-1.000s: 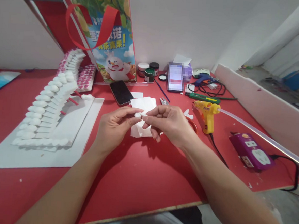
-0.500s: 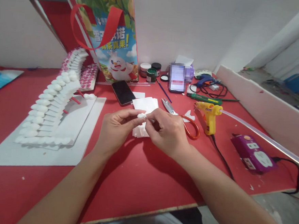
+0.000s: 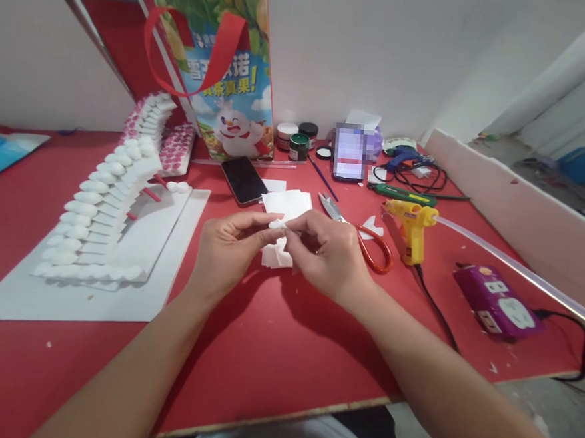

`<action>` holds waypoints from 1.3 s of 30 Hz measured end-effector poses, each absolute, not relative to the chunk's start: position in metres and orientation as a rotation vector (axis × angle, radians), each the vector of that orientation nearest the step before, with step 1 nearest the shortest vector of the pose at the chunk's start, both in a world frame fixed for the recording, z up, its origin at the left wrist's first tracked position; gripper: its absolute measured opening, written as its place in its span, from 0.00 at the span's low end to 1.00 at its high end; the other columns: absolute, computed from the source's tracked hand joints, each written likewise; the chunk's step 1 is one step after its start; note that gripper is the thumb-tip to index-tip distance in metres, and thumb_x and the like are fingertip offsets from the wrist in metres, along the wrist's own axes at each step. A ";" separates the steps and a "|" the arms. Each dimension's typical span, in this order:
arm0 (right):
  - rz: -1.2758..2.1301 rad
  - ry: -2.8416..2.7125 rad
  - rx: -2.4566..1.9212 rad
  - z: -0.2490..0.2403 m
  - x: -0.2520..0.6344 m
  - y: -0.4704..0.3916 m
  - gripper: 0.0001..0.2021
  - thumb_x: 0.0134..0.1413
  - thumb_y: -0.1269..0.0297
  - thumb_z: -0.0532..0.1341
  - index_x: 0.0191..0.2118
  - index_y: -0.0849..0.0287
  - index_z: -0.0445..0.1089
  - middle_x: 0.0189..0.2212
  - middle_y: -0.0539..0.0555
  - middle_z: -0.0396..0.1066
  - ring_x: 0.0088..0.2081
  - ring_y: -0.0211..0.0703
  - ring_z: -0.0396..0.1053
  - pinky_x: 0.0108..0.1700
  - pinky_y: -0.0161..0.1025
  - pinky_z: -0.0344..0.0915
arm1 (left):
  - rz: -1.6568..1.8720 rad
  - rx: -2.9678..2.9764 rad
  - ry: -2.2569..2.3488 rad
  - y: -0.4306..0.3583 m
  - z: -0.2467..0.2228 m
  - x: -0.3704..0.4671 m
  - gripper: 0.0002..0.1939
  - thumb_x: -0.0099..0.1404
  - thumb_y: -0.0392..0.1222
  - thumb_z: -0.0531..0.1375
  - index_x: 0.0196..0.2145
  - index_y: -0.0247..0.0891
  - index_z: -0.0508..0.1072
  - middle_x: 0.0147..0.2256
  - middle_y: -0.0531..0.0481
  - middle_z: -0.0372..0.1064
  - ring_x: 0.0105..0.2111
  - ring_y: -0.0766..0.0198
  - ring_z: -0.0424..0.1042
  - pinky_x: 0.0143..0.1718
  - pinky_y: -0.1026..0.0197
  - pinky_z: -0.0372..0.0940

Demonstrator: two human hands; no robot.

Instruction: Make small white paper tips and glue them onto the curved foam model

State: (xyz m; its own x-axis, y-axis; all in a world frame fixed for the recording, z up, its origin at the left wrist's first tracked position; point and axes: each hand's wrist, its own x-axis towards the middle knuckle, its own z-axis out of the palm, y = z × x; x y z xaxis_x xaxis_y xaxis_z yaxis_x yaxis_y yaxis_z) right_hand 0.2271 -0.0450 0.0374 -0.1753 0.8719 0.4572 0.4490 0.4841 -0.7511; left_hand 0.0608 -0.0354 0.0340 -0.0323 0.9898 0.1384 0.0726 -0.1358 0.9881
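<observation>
My left hand [image 3: 226, 253] pinches a small white crumpled piece [image 3: 277, 224], which looks like paper, between thumb and forefinger. From the other side, my right hand [image 3: 328, 256] grips the same piece with thumb and fingertips, so the two hands nearly meet. Fingers cover much of it. Beneath and behind the fingertips lie white paper sheets [image 3: 287, 203], with more folded paper showing below the hands. Scissors with orange-red handles [image 3: 378, 250] rest just beyond my right hand, beside a torn white scrap [image 3: 372, 228].
At left, a white curved structure with rows of oval lobes [image 3: 97, 189] stands on a white board [image 3: 173, 271]. A phone [image 3: 245, 181], paint jars [image 3: 299, 147] and a gift bag [image 3: 237, 75] are behind. A yellow glue gun [image 3: 412, 231] and purple power strip [image 3: 497, 303] sit right.
The view has shifted slightly, so the table things appear a little to the right. Both hands keep their pinch on the white piece; the right fingers have shifted a little.
</observation>
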 end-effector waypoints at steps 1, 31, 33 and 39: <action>0.503 -1.861 -1.091 0.038 0.228 -0.045 0.05 0.60 0.71 0.59 0.33 0.59 0.70 0.23 0.49 0.72 0.22 0.34 0.62 0.29 0.34 0.57 | 1.303 1.329 1.225 -0.035 0.034 0.061 0.09 0.53 0.42 0.74 0.34 0.41 0.85 0.33 0.49 0.83 0.34 0.57 0.81 0.38 0.57 0.75; 0.690 -2.085 -1.192 0.044 0.249 -0.030 0.07 0.58 0.77 0.59 0.31 0.61 0.71 0.23 0.50 0.73 0.25 0.36 0.68 0.31 0.33 0.56 | 1.091 1.822 1.171 -0.040 0.025 0.062 0.08 0.66 0.43 0.65 0.41 0.43 0.84 0.35 0.49 0.83 0.32 0.58 0.78 0.37 0.59 0.68; 0.711 -2.077 -1.202 0.045 0.250 -0.029 0.08 0.58 0.79 0.59 0.32 0.62 0.71 0.26 0.52 0.76 0.26 0.36 0.69 0.31 0.34 0.58 | 1.053 1.850 1.127 -0.039 0.025 0.060 0.12 0.68 0.44 0.63 0.46 0.44 0.83 0.40 0.48 0.83 0.36 0.57 0.80 0.40 0.59 0.69; 0.905 -1.884 -1.219 0.049 0.252 -0.029 0.07 0.61 0.67 0.64 0.31 0.60 0.71 0.23 0.50 0.74 0.22 0.35 0.69 0.27 0.34 0.60 | 1.073 1.712 1.112 -0.039 0.027 0.062 0.10 0.69 0.45 0.62 0.44 0.42 0.81 0.35 0.49 0.80 0.34 0.59 0.78 0.39 0.60 0.69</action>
